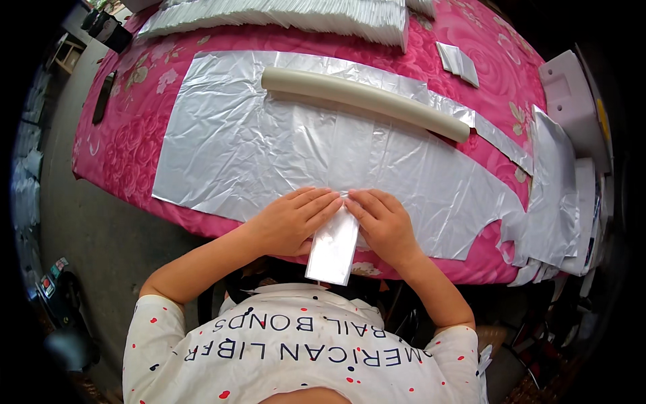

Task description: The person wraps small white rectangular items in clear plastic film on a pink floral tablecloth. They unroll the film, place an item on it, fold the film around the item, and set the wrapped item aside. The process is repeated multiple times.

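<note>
A narrow, folded strip of shiny translucent plastic film (333, 250) lies lengthwise between my hands, its near end jutting over the table's front edge. My left hand (295, 219) has its fingers together, closed on the strip's far left corner. From the other side my right hand (385, 225) pinches the far right corner with thumb and fingers. The fingertips almost meet there. Under both hands spreads a large, creased silvery plastic sheet (225, 135), with a curved cutout at its right end. What the fingertips cover is hidden.
Across the sheet lies a long beige tube (367, 101). Stacked folded plastic (282, 19) lines the far edge; a small folded bundle (457, 64) sits at far right. A white foam box (572, 101) and draped film (553, 195) stand right. A dark phone-like object (104, 97) lies left.
</note>
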Tool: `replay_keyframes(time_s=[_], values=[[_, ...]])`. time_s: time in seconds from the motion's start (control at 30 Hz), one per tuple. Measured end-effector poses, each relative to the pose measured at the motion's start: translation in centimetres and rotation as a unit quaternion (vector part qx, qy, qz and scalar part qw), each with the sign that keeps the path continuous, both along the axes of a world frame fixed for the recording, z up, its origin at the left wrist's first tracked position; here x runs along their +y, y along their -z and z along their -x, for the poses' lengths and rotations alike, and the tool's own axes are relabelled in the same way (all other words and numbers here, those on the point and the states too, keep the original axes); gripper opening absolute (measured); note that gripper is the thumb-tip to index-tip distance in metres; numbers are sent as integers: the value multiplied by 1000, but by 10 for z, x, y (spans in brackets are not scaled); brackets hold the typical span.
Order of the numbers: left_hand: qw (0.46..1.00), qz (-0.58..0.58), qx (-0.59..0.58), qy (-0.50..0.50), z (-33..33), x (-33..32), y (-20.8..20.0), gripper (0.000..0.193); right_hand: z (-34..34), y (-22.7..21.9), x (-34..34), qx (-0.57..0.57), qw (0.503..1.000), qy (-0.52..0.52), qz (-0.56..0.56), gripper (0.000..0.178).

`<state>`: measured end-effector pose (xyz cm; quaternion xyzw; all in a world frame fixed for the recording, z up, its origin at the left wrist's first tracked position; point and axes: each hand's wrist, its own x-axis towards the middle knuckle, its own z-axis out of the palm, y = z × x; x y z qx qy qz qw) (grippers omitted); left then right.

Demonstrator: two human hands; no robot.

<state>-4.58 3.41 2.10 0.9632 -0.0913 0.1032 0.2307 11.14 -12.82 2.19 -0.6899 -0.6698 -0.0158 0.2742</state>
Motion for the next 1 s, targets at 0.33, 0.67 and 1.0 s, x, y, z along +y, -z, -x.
replay_keyframes(time_s=[0.33,0.67,1.0], values=[[900,383,91,-188,-29,2,-17,64,-20,-22,25,375,898,184,137,14],[986,-37,99,-131,-23,-26,4,82,-31,-32,42,444,836,225,229,20],[984,-46,80,-152,-23,-29,6,78,-29,-10,25,-2,998,61,14,51]])
